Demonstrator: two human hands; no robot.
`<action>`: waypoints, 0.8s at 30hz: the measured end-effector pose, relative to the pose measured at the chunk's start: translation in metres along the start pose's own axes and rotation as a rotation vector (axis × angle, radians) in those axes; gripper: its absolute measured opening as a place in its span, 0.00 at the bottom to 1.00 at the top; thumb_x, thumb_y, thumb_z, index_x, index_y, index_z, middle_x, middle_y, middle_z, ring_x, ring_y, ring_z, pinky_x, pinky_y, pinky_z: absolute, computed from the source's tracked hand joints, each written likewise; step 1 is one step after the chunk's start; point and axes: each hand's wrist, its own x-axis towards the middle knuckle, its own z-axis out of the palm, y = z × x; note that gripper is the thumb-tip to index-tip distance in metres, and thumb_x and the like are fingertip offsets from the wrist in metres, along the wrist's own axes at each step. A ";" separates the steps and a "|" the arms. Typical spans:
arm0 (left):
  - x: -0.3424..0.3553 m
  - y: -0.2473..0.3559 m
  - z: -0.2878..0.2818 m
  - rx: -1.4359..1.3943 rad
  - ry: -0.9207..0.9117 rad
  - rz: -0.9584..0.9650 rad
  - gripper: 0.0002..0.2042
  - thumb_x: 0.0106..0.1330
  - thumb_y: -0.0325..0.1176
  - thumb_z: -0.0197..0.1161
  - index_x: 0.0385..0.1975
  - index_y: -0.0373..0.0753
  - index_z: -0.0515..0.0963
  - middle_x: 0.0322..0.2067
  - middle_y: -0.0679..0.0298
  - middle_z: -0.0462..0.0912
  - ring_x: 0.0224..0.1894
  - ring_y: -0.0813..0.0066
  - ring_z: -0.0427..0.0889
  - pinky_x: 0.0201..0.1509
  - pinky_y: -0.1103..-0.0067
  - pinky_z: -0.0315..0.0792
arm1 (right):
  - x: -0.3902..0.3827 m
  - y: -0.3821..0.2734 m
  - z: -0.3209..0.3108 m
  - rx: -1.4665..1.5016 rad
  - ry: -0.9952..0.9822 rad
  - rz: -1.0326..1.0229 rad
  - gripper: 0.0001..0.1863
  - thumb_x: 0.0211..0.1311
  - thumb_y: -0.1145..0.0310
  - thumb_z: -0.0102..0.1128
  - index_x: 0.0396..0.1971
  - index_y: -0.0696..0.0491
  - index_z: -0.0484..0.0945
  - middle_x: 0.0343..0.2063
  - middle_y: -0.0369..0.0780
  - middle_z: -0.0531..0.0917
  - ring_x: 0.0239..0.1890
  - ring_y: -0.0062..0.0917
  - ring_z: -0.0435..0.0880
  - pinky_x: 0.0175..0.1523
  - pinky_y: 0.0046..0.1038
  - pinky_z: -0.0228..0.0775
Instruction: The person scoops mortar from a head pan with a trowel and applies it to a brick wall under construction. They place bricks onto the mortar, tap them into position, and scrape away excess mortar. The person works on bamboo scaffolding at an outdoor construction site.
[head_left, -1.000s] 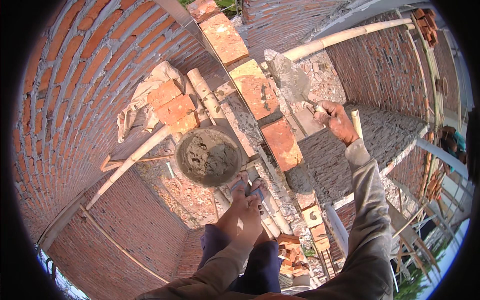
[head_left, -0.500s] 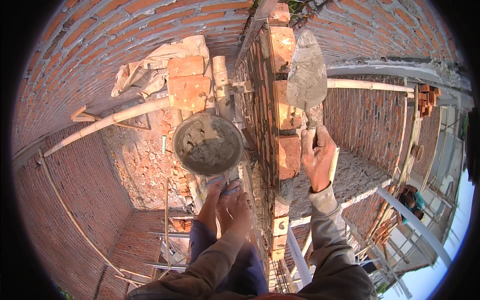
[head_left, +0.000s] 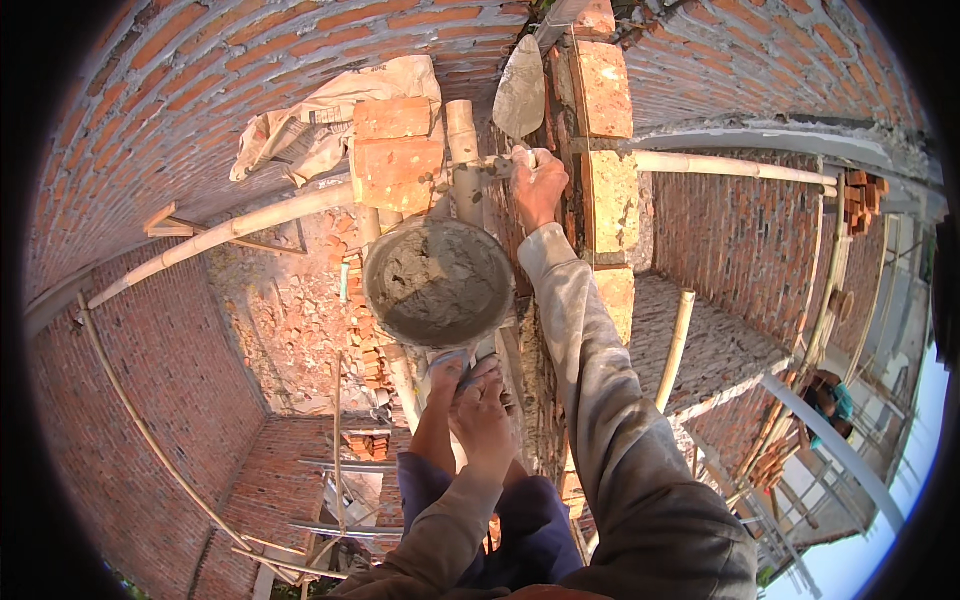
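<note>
- Sunlit red brick walls (head_left: 180, 90) curve across the upper left.
- Bamboo scaffold poles (head_left: 230, 232) cross mid-frame.
- Brick rubble (head_left: 300, 320) lies below.
- Blue sky (head_left: 900, 480) shows lower right.

A single head-worn fisheye view looks steeply down from high on a scaffold. The brick wall top (head_left: 600, 150) runs up the frame's centre, close below; ground lies far beneath at lower left.

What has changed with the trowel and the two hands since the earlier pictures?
The right hand carried the trowel from the right of the top row of bricks over to its left face. The view also turned. The grip on the trowel is unchanged, the left hand stayed low near the knees, and the pan of mortar stands in its place.
</note>
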 end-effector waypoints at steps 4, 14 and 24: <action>0.002 0.003 0.004 0.050 0.008 0.021 0.18 0.65 0.27 0.68 0.56 0.41 0.85 0.52 0.63 0.89 0.55 0.66 0.86 0.63 0.61 0.72 | -0.008 -0.003 -0.003 -0.046 0.024 -0.011 0.20 0.69 0.61 0.70 0.24 0.62 0.78 0.20 0.54 0.82 0.23 0.50 0.81 0.34 0.46 0.71; -0.015 0.033 0.030 -0.089 0.025 -0.032 0.12 0.75 0.34 0.62 0.54 0.38 0.81 0.45 0.67 0.91 0.31 0.85 0.82 0.30 0.86 0.77 | -0.006 0.019 0.007 0.130 0.101 0.043 0.20 0.68 0.61 0.69 0.23 0.60 0.76 0.18 0.53 0.78 0.21 0.51 0.79 0.31 0.45 0.69; -0.013 0.027 0.025 0.244 -0.019 0.130 0.09 0.74 0.28 0.63 0.48 0.35 0.88 0.49 0.63 0.89 0.44 0.77 0.90 0.44 0.80 0.85 | -0.058 0.009 -0.027 0.009 0.105 0.164 0.18 0.71 0.57 0.69 0.33 0.60 0.84 0.20 0.49 0.82 0.24 0.47 0.82 0.36 0.44 0.72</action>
